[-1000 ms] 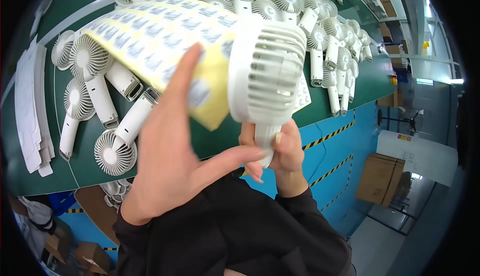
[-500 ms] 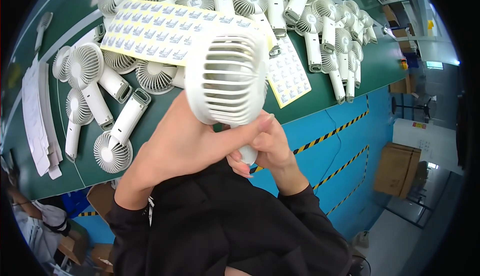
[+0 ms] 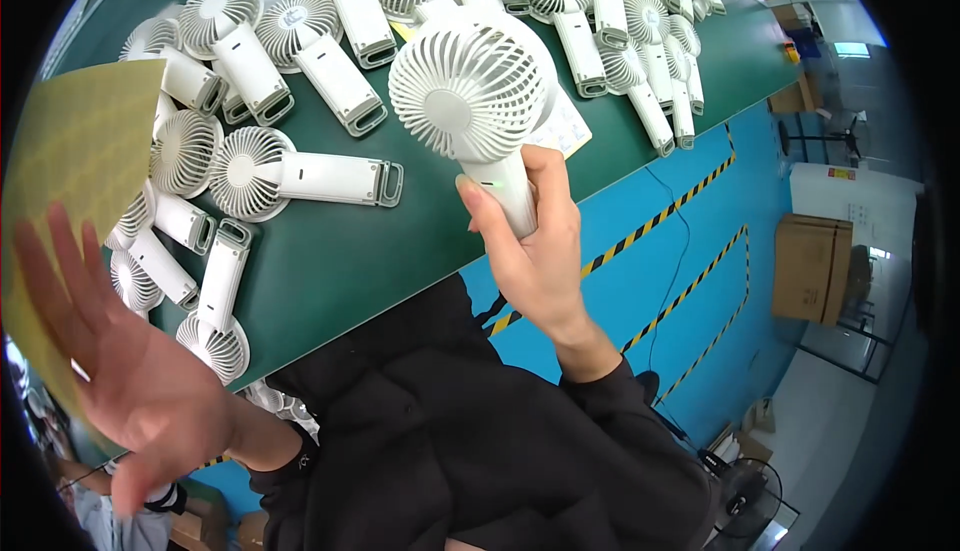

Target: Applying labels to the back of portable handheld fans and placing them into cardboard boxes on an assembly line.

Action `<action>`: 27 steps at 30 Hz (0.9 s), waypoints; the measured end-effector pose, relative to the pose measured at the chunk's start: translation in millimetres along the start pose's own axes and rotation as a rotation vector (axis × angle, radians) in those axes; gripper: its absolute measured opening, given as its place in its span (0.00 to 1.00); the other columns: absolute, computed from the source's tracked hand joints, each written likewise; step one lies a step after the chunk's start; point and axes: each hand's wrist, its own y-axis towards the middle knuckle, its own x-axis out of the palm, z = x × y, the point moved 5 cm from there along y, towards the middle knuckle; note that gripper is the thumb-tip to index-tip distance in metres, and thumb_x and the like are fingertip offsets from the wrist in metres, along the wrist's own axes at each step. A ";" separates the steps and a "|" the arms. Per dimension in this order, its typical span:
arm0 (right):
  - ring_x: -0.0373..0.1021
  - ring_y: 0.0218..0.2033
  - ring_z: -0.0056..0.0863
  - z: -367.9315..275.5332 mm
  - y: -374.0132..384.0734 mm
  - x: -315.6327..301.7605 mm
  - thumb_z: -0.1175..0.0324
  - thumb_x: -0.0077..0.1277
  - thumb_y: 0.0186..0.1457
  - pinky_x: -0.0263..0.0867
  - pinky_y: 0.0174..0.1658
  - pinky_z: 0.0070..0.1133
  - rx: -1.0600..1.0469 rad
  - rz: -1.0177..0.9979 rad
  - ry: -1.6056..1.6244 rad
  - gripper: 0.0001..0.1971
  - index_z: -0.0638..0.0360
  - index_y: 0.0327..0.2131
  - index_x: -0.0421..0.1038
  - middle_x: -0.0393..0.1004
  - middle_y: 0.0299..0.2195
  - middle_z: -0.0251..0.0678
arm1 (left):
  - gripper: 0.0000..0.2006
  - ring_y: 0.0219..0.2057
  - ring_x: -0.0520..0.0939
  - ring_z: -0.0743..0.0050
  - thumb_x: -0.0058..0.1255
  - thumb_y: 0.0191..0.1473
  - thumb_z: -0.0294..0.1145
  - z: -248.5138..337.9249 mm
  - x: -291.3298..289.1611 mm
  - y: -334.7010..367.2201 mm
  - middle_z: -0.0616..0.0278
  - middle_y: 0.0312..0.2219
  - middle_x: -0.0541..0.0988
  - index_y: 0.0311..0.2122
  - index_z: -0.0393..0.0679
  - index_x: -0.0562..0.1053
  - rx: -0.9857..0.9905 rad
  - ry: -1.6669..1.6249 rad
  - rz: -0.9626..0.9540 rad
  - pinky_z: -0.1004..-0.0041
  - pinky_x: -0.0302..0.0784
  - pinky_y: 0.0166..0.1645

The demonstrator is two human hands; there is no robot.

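A white handheld fan (image 3: 465,91) is upright in my right hand (image 3: 545,251), whose fingers and thumb wrap round its handle. A small green light glows on the handle below the round grille. My left hand (image 3: 160,391) is raised at the left, open, its fingers spread and slightly blurred. Behind those fingers a yellowish sheet (image 3: 90,141) stands tilted at the left edge; whether the hand grips it or only touches it I cannot tell. Nearest to the left hand on the table lies another white fan (image 3: 222,276).
Many white handheld fans (image 3: 345,81) cover the far and left parts of the green table (image 3: 330,271). Partly hidden behind the held fan is a sticker sheet (image 3: 565,129). Beyond the table edge, the blue floor (image 3: 620,301) has striped tape and a cardboard box (image 3: 810,269). Another person's arm shows lower left.
My left hand has come away from the fan and swung left, opening out. The sticker sheet over the fans has shifted to the left edge, its yellowish side showing. The fan now faces differently in my right hand.
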 end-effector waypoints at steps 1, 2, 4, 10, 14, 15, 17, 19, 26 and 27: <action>0.67 0.24 0.15 2.7 -0.2 -0.7 0.75 0.53 0.56 0.63 0.25 0.15 0.008 0.001 0.002 0.14 0.66 0.43 0.61 0.73 0.31 0.35 | 0.49 0.61 0.60 0.30 0.28 0.53 0.74 5.1 0.7 0.6 0.39 0.61 0.59 0.61 0.31 0.58 0.017 -0.005 0.016 0.46 0.45 0.66; 0.68 0.24 0.15 5.0 -0.4 -1.1 0.75 0.54 0.56 0.64 0.26 0.15 0.015 0.000 -0.016 0.14 0.67 0.43 0.61 0.74 0.31 0.35 | 0.49 0.61 0.60 0.30 0.28 0.53 0.74 5.5 -2.4 0.2 0.39 0.61 0.59 0.61 0.31 0.58 0.013 -0.002 0.010 0.46 0.45 0.66; 0.68 0.25 0.14 9.6 -0.4 -1.5 0.76 0.54 0.56 0.64 0.27 0.15 0.027 0.001 -0.031 0.14 0.67 0.43 0.61 0.74 0.32 0.36 | 0.48 0.62 0.59 0.31 0.22 0.56 0.72 3.1 -10.2 -0.1 0.42 0.62 0.59 0.62 0.31 0.57 -0.013 -0.150 -0.013 0.44 0.41 0.67; 0.68 0.26 0.14 15.7 -1.2 -5.8 0.76 0.56 0.55 0.64 0.28 0.14 -0.003 0.026 -0.105 0.15 0.67 0.43 0.62 0.74 0.29 0.35 | 0.28 0.55 0.69 0.36 0.41 0.60 0.37 3.0 -14.1 -14.1 0.32 0.56 0.63 0.59 0.24 0.56 -0.087 0.243 0.215 0.52 0.61 0.62; 0.68 0.24 0.13 19.3 -2.1 -5.7 0.74 0.57 0.55 0.63 0.25 0.14 0.070 0.015 -0.081 0.16 0.67 0.43 0.63 0.74 0.27 0.34 | 0.23 0.53 0.72 0.45 0.41 0.57 0.20 0.5 -4.0 -23.6 0.36 0.54 0.65 0.57 0.24 0.57 -0.131 0.251 0.103 0.57 0.69 0.58; 0.68 0.23 0.13 20.8 -3.0 -5.3 0.73 0.57 0.55 0.63 0.24 0.13 0.115 0.011 -0.079 0.16 0.66 0.44 0.63 0.74 0.27 0.33 | 0.23 0.53 0.72 0.49 0.40 0.56 0.17 0.1 -1.0 -25.1 0.37 0.55 0.65 0.58 0.24 0.56 -0.154 0.237 0.081 0.59 0.69 0.59; 0.68 0.23 0.12 25.6 -4.2 -6.5 0.73 0.57 0.55 0.62 0.23 0.13 0.111 0.037 -0.058 0.16 0.66 0.44 0.64 0.74 0.27 0.32 | 0.23 0.53 0.72 0.49 0.39 0.57 0.17 -5.5 5.8 -27.4 0.38 0.55 0.65 0.58 0.24 0.56 -0.168 0.234 0.053 0.60 0.69 0.58; 0.68 0.23 0.12 27.3 -4.7 -6.5 0.72 0.57 0.55 0.62 0.22 0.12 0.108 0.052 -0.033 0.16 0.66 0.43 0.64 0.74 0.26 0.32 | 0.23 0.54 0.72 0.52 0.38 0.58 0.17 -7.8 11.0 -28.5 0.39 0.56 0.65 0.59 0.24 0.56 -0.189 0.260 0.018 0.63 0.69 0.58; 0.68 0.29 0.12 33.4 -3.7 -3.6 0.73 0.57 0.55 0.64 0.28 0.12 0.146 0.028 -0.176 0.15 0.67 0.44 0.67 0.74 0.33 0.32 | 0.21 0.53 0.74 0.55 0.43 0.57 0.18 -24.1 7.8 -35.0 0.39 0.53 0.69 0.56 0.24 0.61 -0.302 0.215 -0.125 0.65 0.69 0.58; 0.68 0.32 0.13 28.3 -0.9 -6.0 0.73 0.57 0.55 0.64 0.31 0.12 0.150 0.035 -0.164 0.15 0.67 0.44 0.67 0.74 0.34 0.32 | 0.21 0.52 0.74 0.57 0.43 0.58 0.20 -24.9 11.2 -34.1 0.41 0.53 0.70 0.56 0.24 0.62 -0.290 0.219 -0.170 0.67 0.69 0.58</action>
